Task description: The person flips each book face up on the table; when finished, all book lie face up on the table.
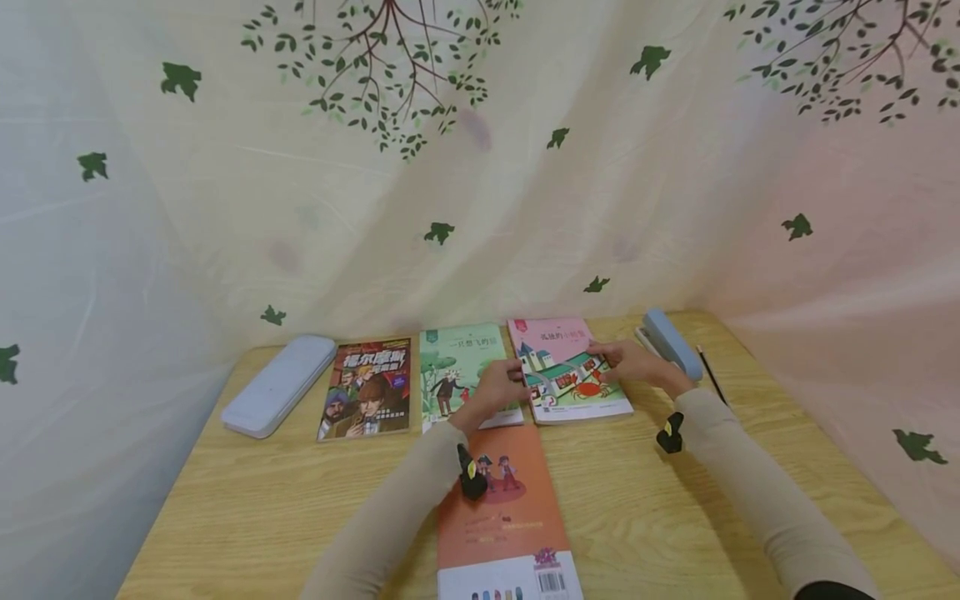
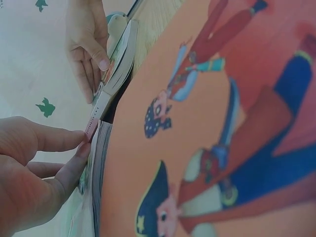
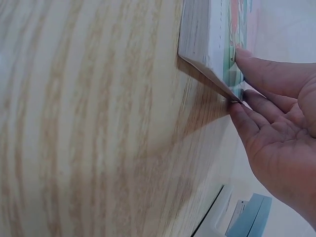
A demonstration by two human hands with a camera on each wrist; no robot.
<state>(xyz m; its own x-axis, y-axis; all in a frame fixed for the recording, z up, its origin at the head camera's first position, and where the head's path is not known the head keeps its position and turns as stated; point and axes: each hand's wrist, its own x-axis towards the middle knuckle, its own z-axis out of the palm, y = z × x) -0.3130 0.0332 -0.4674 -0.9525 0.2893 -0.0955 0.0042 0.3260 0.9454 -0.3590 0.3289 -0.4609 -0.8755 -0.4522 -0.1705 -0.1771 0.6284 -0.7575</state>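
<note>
Head view, left to right: a pale blue case (image 1: 279,385) lies lid down at centre left of the frame on the counter (image 1: 225,500); what it holds cannot be told. Next come a dark comic (image 1: 367,387), a green book (image 1: 459,367) and a pink book (image 1: 567,367), in a row at frame centre. An orange book (image 1: 502,508) lies below them at bottom centre. A blue stapler (image 1: 672,342) and a pencil (image 1: 710,372) sit right of centre.

Left hand (image 1: 498,387): fingers (image 2: 59,138) pinch the left edge of the pink book, at the seam with the green book. Right hand (image 1: 633,364): fingers (image 3: 266,74) clamp its right edge, thumb on the cover, the others under the lower corner. In the right wrist view that corner stands off the counter with a shadow beneath, so the book is tilted or partly lifted, not flat.

Risks, as judged:
- The grip is on thin edges only. The cover may peel from the page block, or pages may fan and crease.
- The left fingers lie against the green book, and any slide could drag it out of line.
- The right hand is just beside the stapler, so a sideways shift could push it into the pencil, which may roll toward the right counter edge.
- The left forearm crosses the orange book and could shift it.
</note>
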